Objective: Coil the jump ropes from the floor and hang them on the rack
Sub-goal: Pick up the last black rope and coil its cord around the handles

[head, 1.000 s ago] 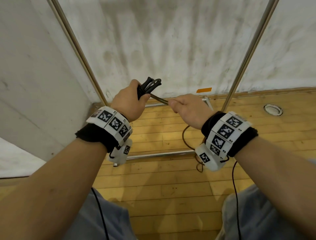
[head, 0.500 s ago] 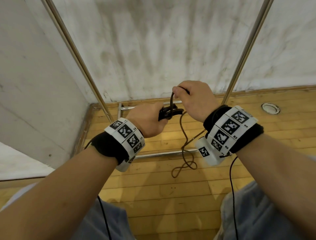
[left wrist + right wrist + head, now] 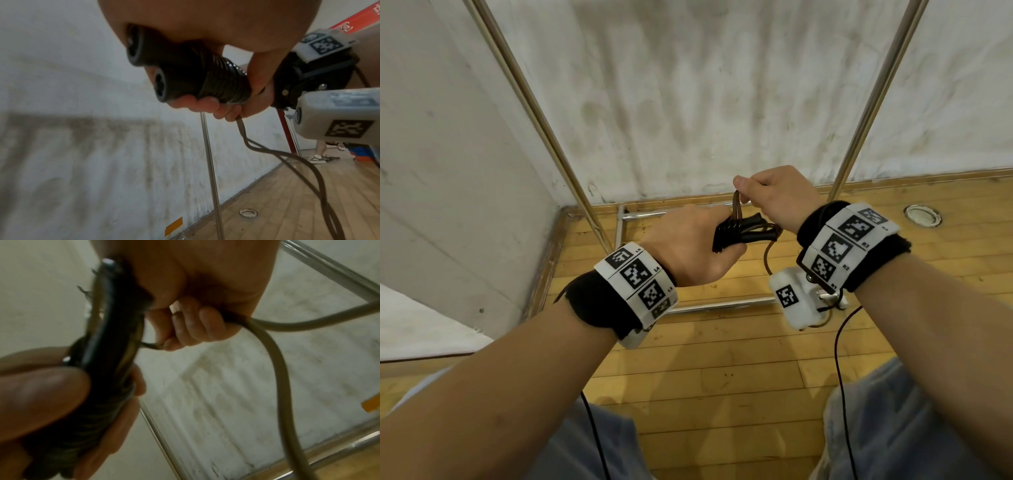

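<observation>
My left hand (image 3: 697, 245) grips the two black jump rope handles (image 3: 743, 231) side by side, with the dark rope wound round them in tight turns (image 3: 224, 79). My right hand (image 3: 777, 195) pinches the loose part of the rope (image 3: 737, 205) just above the handles. From that hand the free rope (image 3: 281, 366) hangs down in a loop toward the floor (image 3: 320, 181). The metal rack stands in front of me, its uprights (image 3: 873, 102) rising past both hands and its base bars (image 3: 722, 305) lying on the floor.
A white scuffed wall (image 3: 688, 102) is right behind the rack and another wall (image 3: 448, 171) closes the left side. The wooden floor (image 3: 722, 359) holds a round metal socket (image 3: 923, 215). An orange tape mark (image 3: 173, 226) is low on the wall. Another person's feet (image 3: 317, 158) stand far off.
My left hand has dropped and turned the handles level. My right hand has swung the rope up and over them, and the loop hanging toward the floor has grown shorter.
</observation>
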Demonstrator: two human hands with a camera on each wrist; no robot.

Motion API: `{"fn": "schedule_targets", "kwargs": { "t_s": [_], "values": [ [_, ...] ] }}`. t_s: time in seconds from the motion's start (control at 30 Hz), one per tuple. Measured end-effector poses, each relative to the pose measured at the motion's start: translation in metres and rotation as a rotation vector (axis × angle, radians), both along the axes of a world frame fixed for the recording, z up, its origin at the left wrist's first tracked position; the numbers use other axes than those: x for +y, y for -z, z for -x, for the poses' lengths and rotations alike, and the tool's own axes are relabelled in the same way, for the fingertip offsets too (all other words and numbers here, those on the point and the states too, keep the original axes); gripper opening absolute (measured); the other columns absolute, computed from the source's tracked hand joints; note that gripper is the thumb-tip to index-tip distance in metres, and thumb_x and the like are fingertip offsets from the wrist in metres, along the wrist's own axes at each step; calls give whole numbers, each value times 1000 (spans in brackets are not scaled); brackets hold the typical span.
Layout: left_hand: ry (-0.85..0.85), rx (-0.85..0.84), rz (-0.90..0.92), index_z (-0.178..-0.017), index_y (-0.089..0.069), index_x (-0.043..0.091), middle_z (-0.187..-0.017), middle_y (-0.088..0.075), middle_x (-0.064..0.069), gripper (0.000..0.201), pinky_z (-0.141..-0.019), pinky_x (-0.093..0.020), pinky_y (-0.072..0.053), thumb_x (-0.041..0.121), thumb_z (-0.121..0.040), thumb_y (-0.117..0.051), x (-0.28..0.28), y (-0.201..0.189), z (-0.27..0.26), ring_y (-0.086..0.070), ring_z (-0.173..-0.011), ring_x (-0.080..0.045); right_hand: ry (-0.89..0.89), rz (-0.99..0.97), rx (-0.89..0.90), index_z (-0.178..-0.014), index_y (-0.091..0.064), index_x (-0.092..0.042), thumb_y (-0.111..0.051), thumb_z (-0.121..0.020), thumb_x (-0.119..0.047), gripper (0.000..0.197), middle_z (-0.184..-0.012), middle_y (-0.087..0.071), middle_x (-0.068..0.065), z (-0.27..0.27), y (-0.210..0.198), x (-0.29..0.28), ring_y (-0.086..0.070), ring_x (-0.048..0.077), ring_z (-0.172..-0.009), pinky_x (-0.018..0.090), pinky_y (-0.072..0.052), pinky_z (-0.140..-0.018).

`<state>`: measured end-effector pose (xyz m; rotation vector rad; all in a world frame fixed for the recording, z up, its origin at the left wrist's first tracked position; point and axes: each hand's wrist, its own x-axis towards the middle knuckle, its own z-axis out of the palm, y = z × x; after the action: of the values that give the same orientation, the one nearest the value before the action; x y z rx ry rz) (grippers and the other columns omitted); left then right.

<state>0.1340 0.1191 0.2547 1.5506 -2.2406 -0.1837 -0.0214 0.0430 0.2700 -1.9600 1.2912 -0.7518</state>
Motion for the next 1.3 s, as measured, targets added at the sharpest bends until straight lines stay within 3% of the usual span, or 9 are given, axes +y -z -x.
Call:
{"fn": "schedule_targets", "kwargs": {
  "t_s": [0.13,0.3,0.47,0.57,0.7,0.87,0.97,1.13,1.3],
  "values": [
    [-48,189,26,-90,-53,28,-68,-55,16,17,-54,-16,-40,40,-83,-63,3,-13,-4,-55,-63,-1,-99,-217,-139,-70,-63,-7,-53,-92,-42,43,-53,-51,1,1,2,-1,-42,17,-51,28,-37,-56],
    [-263,378,95,-87,-58,19,-65,-54,11,26,-49,-12,-36,45,-83,-60,-5,-22,-12,-51,-59,-2,-109,-208,-336,-77,-59,-28,-43,-97,-28,26,-51,-44,-11,-20,16,14,-35,6,-43,20,-30,-42],
    [-387,436,7,-89,-58,16,-71,-60,2,24,-59,-32,-48,39,-88,-60,-15,-21,-25,-62,-68,-20,-128,92,-88,-97,-67,-14,-51,-94,-23,18,-75,-61,-2,-29,23,26,-50,6,-60,11,-35,-53],
    [-359,487,11,-92,-58,11,-78,-65,-6,27,-67,-43,-53,38,-89,-58,-14,-25,-26,-64,-69,-25,-114,53,37,-84,-66,-12,-46,-96,-29,29,-61,-53,-6,-27,22,24,-45,3,-50,12,-31,-45],
    [-285,457,4,-91,-56,18,-73,-61,2,21,-59,-34,-50,39,-89,-59,-9,-27,-14,-63,-66,-19,-131,-86,167,-84,-60,-21,-37,-100,-34,31,-73,-61,-4,-23,19,20,-51,5,-59,22,-33,-54],
    [-354,523,41,-99,-60,12,-83,-67,-4,28,-68,-38,-53,39,-91,-56,-16,-33,-13,-65,-71,-23,-220,-420,-210,-83,-58,-16,-36,-101,-33,33,-53,-40,-7,-28,16,30,-37,9,-45,25,-39,-50],
    [-365,597,19,-98,-60,7,-84,-68,-10,30,-72,-46,-54,36,-91,-55,-19,-36,-20,-66,-72,-28,-182,-198,-93,-88,-51,-23,-40,-98,-36,20,-62,-42,-9,-29,16,29,-38,6,-51,23,-31,-52],
    [-359,630,-19,-103,-57,9,-80,-67,-4,25,-56,-29,-48,32,-93,-55,-22,-32,-31,-62,-56,-16,-195,-13,18,-76,-47,-24,-38,-99,-31,26,-66,-44,-7,-24,16,26,-41,8,-57,20,-32,-53],
    [-378,398,0,-114,-55,18,-92,-64,1,29,-72,-32,-49,37,-91,-56,-24,-20,-46,-62,-83,-21,-234,118,227,-66,-48,-20,-36,-99,-37,38,-61,-47,-5,-23,12,26,-44,11,-56,24,-30,-51]
  ]
}}
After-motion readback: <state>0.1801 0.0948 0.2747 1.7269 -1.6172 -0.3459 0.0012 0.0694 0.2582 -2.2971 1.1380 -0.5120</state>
